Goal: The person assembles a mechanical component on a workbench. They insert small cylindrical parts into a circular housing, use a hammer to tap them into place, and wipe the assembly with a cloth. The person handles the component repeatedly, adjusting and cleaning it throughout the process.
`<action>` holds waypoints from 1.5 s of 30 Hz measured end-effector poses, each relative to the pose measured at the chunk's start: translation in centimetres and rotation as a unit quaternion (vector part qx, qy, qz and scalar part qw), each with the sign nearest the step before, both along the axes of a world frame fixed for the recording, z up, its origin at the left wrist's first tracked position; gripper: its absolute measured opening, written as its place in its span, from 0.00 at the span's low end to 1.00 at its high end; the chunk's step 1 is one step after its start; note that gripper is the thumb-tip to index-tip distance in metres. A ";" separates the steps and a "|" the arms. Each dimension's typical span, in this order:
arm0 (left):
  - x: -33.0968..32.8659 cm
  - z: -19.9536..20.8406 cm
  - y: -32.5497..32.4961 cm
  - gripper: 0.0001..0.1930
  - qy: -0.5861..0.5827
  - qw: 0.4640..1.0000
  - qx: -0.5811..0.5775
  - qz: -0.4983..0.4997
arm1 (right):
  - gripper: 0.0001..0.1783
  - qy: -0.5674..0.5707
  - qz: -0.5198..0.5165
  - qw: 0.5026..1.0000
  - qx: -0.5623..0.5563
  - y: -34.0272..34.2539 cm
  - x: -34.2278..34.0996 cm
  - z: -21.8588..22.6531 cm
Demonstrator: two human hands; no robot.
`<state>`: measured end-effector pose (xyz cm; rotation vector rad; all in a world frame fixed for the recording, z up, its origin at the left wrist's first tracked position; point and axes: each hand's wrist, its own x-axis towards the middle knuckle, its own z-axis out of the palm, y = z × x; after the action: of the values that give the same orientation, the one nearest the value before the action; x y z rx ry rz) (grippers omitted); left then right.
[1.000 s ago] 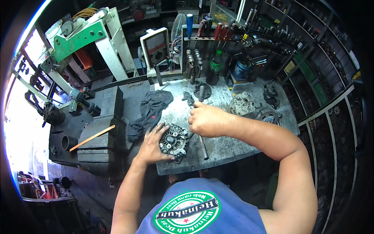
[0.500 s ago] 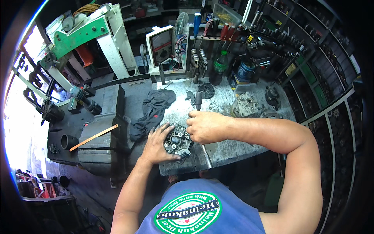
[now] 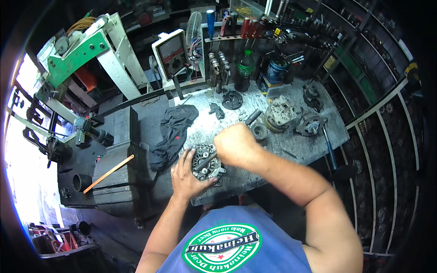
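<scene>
Metal housing (image 3: 212,167) — left hand (image 3: 185,180) clasps it (right hand (image 3: 236,143) grips bar (image 3: 253,117)).

Right hand (image 3: 237,146) fisted round a long bar tool (image 3: 253,117), near end over the round metal housing (image 3: 215,171). Left hand (image 3: 186,180) kinda cupping its left side.

Housing (image 3: 215,171) is toned grey, near-left corner of tabletop (image 3: 312,144) | dark rag (image 3: 180,122) is flecked red, left edge | bottle (image 3: 246,68) is capped green, back edge
</scene>
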<state>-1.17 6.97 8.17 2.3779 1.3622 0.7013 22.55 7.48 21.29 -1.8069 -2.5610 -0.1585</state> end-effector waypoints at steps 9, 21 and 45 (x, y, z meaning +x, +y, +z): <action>-2.1 0.5 4.2 0.67 -0.011 0.987 -0.036 -0.156 | 0.07 -0.113 0.406 0.907 -0.017 1.5 3.4 1.5; -1.1 0.5 2.2 0.67 -0.017 0.997 -0.007 -0.078 | 0.07 0.017 0.261 0.965 0.022 2.0 2.9 -1.4; -1.0 1.9 0.9 0.79 0.031 0.993 -0.095 -0.067 | 0.05 -0.068 0.309 0.948 0.025 0.5 6.8 1.3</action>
<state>-2.16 7.89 10.11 2.3297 1.2196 0.4426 29.32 7.94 22.57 -0.9261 -3.0337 -0.3417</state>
